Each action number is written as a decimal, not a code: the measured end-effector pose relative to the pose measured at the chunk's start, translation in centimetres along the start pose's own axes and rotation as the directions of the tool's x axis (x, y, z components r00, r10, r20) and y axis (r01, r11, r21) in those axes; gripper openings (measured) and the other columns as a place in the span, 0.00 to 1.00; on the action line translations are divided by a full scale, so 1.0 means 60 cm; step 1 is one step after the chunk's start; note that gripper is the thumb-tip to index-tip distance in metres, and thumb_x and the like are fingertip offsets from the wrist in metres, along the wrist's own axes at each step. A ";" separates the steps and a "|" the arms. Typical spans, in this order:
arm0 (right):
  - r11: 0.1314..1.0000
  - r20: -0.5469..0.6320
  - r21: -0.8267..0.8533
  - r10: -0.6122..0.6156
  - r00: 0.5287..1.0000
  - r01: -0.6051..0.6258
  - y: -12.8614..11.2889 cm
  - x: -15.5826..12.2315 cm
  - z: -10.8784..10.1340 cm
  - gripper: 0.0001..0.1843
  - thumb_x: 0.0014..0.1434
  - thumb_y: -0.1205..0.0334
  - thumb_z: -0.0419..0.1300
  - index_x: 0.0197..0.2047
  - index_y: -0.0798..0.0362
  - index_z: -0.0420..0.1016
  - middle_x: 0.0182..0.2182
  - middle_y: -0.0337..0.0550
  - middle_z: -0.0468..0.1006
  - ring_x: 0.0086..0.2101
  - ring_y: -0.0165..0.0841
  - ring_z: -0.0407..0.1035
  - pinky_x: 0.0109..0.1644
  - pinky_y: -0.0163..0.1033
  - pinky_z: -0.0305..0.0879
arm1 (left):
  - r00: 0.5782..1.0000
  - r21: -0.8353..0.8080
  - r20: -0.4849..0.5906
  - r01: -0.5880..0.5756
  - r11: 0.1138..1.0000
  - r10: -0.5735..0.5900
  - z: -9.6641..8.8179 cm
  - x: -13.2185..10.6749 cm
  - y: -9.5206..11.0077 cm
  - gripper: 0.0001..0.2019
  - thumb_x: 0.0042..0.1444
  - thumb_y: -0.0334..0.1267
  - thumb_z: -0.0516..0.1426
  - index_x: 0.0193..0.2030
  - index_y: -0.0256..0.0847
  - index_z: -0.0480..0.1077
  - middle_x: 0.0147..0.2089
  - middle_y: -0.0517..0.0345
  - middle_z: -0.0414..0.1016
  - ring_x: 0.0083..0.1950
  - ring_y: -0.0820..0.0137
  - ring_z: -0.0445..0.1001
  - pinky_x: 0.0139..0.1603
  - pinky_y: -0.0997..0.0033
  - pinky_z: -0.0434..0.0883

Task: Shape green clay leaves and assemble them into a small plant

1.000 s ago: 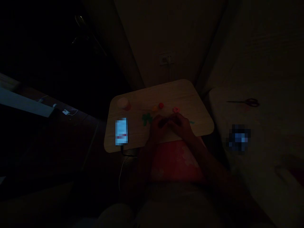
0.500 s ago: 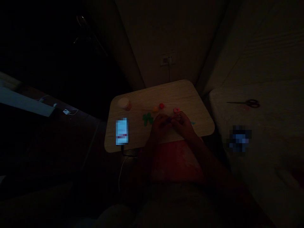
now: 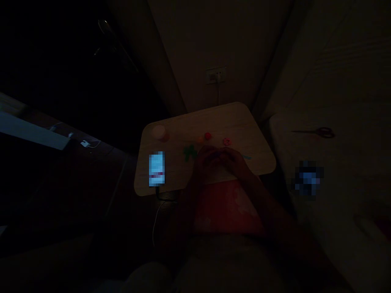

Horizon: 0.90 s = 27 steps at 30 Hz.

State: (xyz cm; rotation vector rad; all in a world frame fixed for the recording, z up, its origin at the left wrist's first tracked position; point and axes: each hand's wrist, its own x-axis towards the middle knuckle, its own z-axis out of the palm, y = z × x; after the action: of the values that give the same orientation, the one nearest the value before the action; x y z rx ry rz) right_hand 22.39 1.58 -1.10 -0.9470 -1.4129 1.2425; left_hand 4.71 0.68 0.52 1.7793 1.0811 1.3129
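Observation:
The room is very dark. My left hand [image 3: 205, 162] and my right hand [image 3: 232, 162] meet fingertip to fingertip over the front of a small wooden table [image 3: 232, 118]. Both have curled fingers, pinched on something small that I cannot make out. Just beyond them lie a green piece [image 3: 189, 151], a small orange piece [image 3: 200, 139], a red ball [image 3: 207, 136] and a pink ring-shaped piece [image 3: 226, 141]. A thin teal bit [image 3: 247, 157] lies to the right of my right hand.
A lit phone [image 3: 157, 168] lies at the table's front left with a cable hanging down. A small round pot [image 3: 159, 132] stands at the back left. Scissors [image 3: 317, 132] rest on the pale surface to the right. A wall socket [image 3: 216, 75] is behind the table.
My hands stay together over the same spot and shift only slightly. The picture has grown a little darker than half a second ago.

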 end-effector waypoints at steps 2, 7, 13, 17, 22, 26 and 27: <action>0.999 -0.013 0.011 -0.032 0.999 0.032 -0.001 0.000 0.003 0.27 0.58 0.36 0.69 0.51 0.48 0.80 0.45 0.48 0.85 0.43 0.41 0.79 0.48 0.44 0.76 | 0.999 0.015 -0.051 0.005 1.000 -0.004 0.000 0.000 -0.006 0.22 0.63 0.59 0.62 0.47 0.42 0.81 0.49 0.47 0.80 0.52 0.59 0.78 0.58 0.56 0.74; 0.990 0.031 -0.077 -0.119 0.992 0.121 -0.013 0.000 0.005 0.32 0.57 0.45 0.72 0.63 0.44 0.77 0.61 0.52 0.79 0.53 0.44 0.78 0.53 0.46 0.77 | 0.998 0.065 -0.057 0.018 0.998 -0.014 0.001 -0.004 -0.017 0.18 0.65 0.55 0.62 0.41 0.41 0.81 0.39 0.51 0.81 0.41 0.62 0.78 0.46 0.61 0.75; 0.996 0.072 -0.051 -0.066 0.995 0.069 -0.015 -0.002 0.003 0.17 0.61 0.50 0.70 0.51 0.45 0.87 0.48 0.45 0.88 0.47 0.43 0.82 0.56 0.49 0.77 | 0.995 0.057 -0.054 0.081 0.995 -0.078 0.002 -0.011 -0.014 0.14 0.64 0.49 0.63 0.40 0.40 0.82 0.41 0.50 0.84 0.42 0.63 0.80 0.47 0.62 0.76; 0.991 0.051 -0.090 -0.092 0.994 0.096 -0.011 -0.003 0.002 0.11 0.60 0.52 0.70 0.45 0.44 0.89 0.43 0.43 0.89 0.43 0.43 0.84 0.52 0.48 0.79 | 0.988 0.043 -0.053 0.149 0.988 -0.146 0.003 -0.014 -0.010 0.14 0.63 0.49 0.63 0.37 0.40 0.82 0.36 0.53 0.83 0.38 0.65 0.79 0.43 0.66 0.75; 0.993 0.000 -0.079 -0.086 0.996 0.085 -0.004 -0.003 0.003 0.09 0.61 0.52 0.69 0.39 0.44 0.90 0.37 0.42 0.89 0.37 0.42 0.83 0.45 0.46 0.79 | 0.964 -0.032 -0.026 0.264 0.964 -0.265 0.007 -0.013 -0.010 0.17 0.62 0.51 0.65 0.31 0.39 0.80 0.29 0.58 0.79 0.32 0.69 0.75 0.36 0.69 0.72; 0.992 -0.131 -0.050 -0.121 0.984 0.116 0.001 0.000 0.004 0.08 0.57 0.53 0.72 0.39 0.44 0.89 0.40 0.43 0.88 0.40 0.42 0.82 0.47 0.46 0.79 | 0.971 -0.124 -0.001 0.236 0.964 -0.237 0.008 -0.007 -0.013 0.20 0.61 0.56 0.64 0.32 0.38 0.79 0.31 0.56 0.80 0.32 0.67 0.76 0.37 0.67 0.73; 0.989 -0.161 -0.056 -0.143 0.976 0.136 0.002 0.001 0.003 0.08 0.56 0.54 0.72 0.38 0.45 0.89 0.40 0.44 0.88 0.41 0.42 0.82 0.49 0.47 0.79 | 0.977 -0.136 0.008 0.211 0.968 -0.212 0.008 -0.006 -0.012 0.21 0.61 0.57 0.63 0.34 0.38 0.80 0.32 0.55 0.81 0.34 0.66 0.77 0.39 0.66 0.74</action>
State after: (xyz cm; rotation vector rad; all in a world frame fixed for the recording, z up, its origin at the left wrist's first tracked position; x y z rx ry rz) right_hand 22.17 1.61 -1.18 -0.9424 -1.3566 1.0088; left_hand 4.95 0.68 -0.39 1.5160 1.1239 1.2323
